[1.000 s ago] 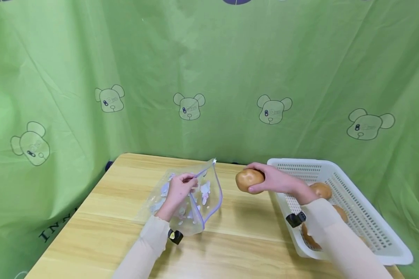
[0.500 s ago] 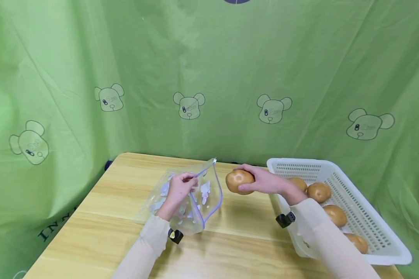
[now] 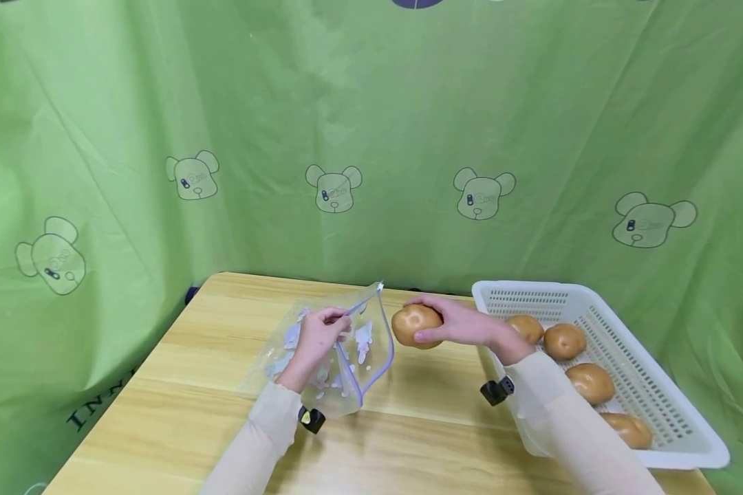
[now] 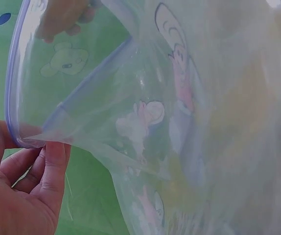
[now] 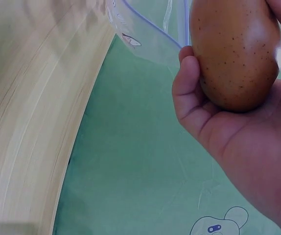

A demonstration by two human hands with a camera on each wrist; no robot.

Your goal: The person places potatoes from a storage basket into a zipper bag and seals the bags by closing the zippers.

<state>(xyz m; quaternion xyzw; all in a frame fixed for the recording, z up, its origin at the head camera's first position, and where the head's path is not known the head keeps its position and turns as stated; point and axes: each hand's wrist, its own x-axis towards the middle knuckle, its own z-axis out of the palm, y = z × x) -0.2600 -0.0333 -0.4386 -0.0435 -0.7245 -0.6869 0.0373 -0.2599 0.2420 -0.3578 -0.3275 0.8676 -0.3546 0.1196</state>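
My left hand [image 3: 319,339] pinches the purple-edged rim of a clear zip bag [image 3: 371,371] printed with cartoon figures. The bag's mouth gapes toward the right. In the left wrist view, thumb and fingers [image 4: 52,166] grip one corner of the zip edge. A brown, speckled potato [image 3: 416,326] is in my right hand [image 3: 461,323], held above the table just right of the bag's mouth. The right wrist view has the potato [image 5: 236,54] between curled fingers and thumb, with the bag's zip edge [image 5: 155,27] behind it.
A white perforated plastic basket [image 3: 656,385] stands at the table's right side, with several potatoes [image 3: 588,383] inside. The wooden table [image 3: 179,385] ends at a green curtain [image 3: 402,137] printed with bear heads.
My right hand has carried the potato leftward from near the basket to close beside the bag's mouth. More potatoes in the basket are uncovered. The left hand and bag have stayed put.
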